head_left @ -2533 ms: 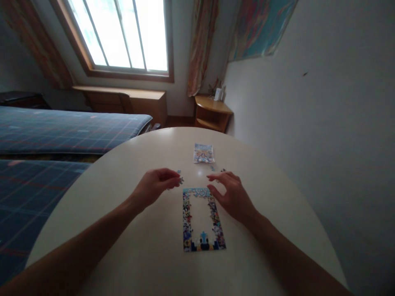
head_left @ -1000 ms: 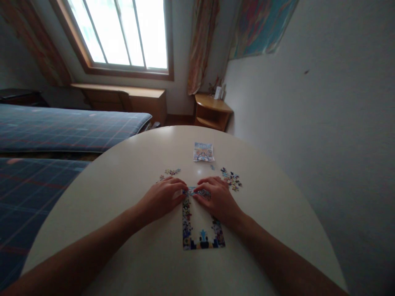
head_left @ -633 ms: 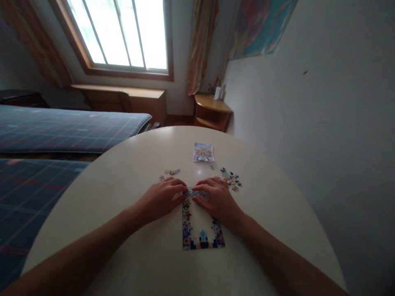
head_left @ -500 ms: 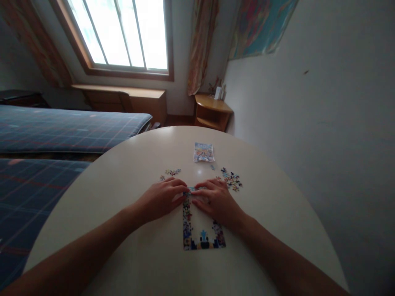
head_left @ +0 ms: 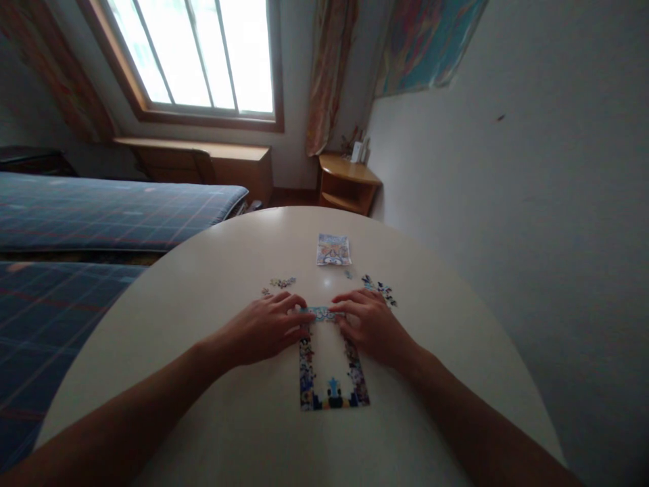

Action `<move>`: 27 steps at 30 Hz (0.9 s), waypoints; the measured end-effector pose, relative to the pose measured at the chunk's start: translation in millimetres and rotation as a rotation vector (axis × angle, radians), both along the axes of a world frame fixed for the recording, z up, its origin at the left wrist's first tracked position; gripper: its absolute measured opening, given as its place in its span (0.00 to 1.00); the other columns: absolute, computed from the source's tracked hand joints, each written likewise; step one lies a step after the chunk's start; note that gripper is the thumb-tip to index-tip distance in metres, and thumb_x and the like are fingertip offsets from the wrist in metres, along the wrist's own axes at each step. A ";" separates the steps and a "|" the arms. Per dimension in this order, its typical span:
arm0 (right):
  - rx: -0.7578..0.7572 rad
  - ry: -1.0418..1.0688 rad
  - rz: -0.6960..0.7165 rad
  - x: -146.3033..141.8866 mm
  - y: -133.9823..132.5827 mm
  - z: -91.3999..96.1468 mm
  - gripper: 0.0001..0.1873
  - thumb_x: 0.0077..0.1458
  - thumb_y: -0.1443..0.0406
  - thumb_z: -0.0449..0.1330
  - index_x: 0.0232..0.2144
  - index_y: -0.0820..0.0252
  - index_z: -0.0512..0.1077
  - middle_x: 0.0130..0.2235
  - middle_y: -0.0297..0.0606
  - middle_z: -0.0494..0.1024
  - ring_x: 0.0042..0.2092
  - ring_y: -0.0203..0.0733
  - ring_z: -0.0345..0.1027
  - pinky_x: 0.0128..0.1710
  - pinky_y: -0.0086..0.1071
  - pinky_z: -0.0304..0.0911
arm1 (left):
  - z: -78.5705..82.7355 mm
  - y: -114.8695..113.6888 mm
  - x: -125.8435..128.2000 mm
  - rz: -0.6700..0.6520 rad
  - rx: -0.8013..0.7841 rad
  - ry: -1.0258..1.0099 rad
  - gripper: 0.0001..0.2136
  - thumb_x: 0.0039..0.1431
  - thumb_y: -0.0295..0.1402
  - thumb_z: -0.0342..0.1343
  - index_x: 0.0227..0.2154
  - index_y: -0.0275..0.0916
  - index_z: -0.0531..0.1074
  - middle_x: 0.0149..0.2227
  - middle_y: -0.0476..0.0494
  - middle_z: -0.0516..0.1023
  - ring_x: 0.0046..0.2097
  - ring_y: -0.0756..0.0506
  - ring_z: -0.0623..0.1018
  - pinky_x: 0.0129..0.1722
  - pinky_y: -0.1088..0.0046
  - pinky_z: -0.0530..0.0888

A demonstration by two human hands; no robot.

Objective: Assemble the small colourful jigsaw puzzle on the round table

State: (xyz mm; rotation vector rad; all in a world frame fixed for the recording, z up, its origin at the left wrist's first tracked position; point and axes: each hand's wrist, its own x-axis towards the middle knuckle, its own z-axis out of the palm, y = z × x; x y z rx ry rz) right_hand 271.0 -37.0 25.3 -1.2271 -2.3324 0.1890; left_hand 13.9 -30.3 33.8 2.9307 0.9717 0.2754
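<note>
A jigsaw puzzle frame [head_left: 306, 379] lies flat on the round pale table [head_left: 243, 419], its four sides joined around a bare middle. Blue pieces with light lettering form its far edge; a blue figure and dark shapes mark the near edge. My left hand [head_left: 271, 328] rests at the far left corner, fingers apart, tips touching the pieces. At the far right corner, my right hand [head_left: 375, 328] has its fingers spread over the edge and hides part of the right side. Neither hand has a loose piece visible in it.
Loose puzzle pieces [head_left: 386, 292] lie beyond my right hand, and a smaller group [head_left: 282, 283] beyond my left. A single piece [head_left: 348, 274] sits near the printed picture packet [head_left: 333, 250]. Beds [head_left: 101, 213] flank the table's left; a wall [head_left: 547, 223] stands to the right.
My right hand has shifted right and slightly outward, uncovering the lettered far edge and more of the right side. My left hand stays at the far left corner, its fingers slightly rearranged.
</note>
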 end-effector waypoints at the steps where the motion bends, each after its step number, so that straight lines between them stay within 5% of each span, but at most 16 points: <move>1: 0.000 0.005 -0.025 7.4 3.8 0.7 0.09 0.59 0.67 0.60 0.41 0.52 0.78 0.47 0.37 0.81 0.50 0.46 0.72 0.55 0.47 0.60 | 0.5 -0.5 0.3 -0.001 -0.001 0.002 0.14 0.70 0.38 0.49 0.55 0.47 0.69 0.52 0.42 0.73 0.51 0.39 0.74 0.49 0.58 0.74; 5: -0.013 -0.023 -0.210 42.9 21.0 -3.8 0.16 0.61 0.63 0.57 0.49 0.56 0.76 0.53 0.44 0.77 0.55 0.49 0.69 0.56 0.48 0.63 | -1.5 0.5 -0.5 -0.006 -0.024 -0.018 0.16 0.69 0.39 0.49 0.58 0.46 0.67 0.53 0.41 0.73 0.52 0.40 0.74 0.52 0.58 0.72; 9: -0.118 -0.166 -0.338 65.9 30.5 -16.9 0.32 0.61 0.50 0.56 0.63 0.57 0.65 0.65 0.51 0.63 0.65 0.60 0.56 0.62 0.55 0.55 | -6.0 7.5 -6.7 -0.025 -0.012 -0.036 0.17 0.68 0.41 0.50 0.58 0.46 0.66 0.56 0.41 0.72 0.56 0.40 0.72 0.56 0.57 0.69; 14: -0.205 -0.234 -0.327 66.0 30.7 -22.1 0.31 0.65 0.50 0.48 0.65 0.55 0.61 0.68 0.47 0.58 0.69 0.57 0.49 0.65 0.55 0.49 | -18.1 23.7 -24.3 0.147 0.037 -0.075 0.20 0.70 0.40 0.46 0.62 0.43 0.64 0.66 0.39 0.62 0.65 0.37 0.63 0.62 0.53 0.63; 18: -0.189 -0.234 -0.312 58.8 31.3 -20.3 0.33 0.65 0.49 0.47 0.65 0.60 0.60 0.68 0.47 0.58 0.69 0.55 0.48 0.66 0.52 0.47 | -31.6 33.5 -31.7 0.282 -0.071 -0.021 0.29 0.70 0.47 0.42 0.68 0.38 0.53 0.71 0.38 0.50 0.71 0.36 0.51 0.67 0.52 0.55; 27: -0.201 -0.298 -0.191 42.6 32.5 -12.7 0.31 0.64 0.52 0.49 0.66 0.52 0.58 0.70 0.37 0.53 0.71 0.54 0.43 0.66 0.55 0.43 | -38.1 39.2 -26.5 0.327 -0.129 -0.115 0.30 0.67 0.46 0.46 0.67 0.37 0.55 0.68 0.40 0.58 0.70 0.39 0.55 0.68 0.55 0.54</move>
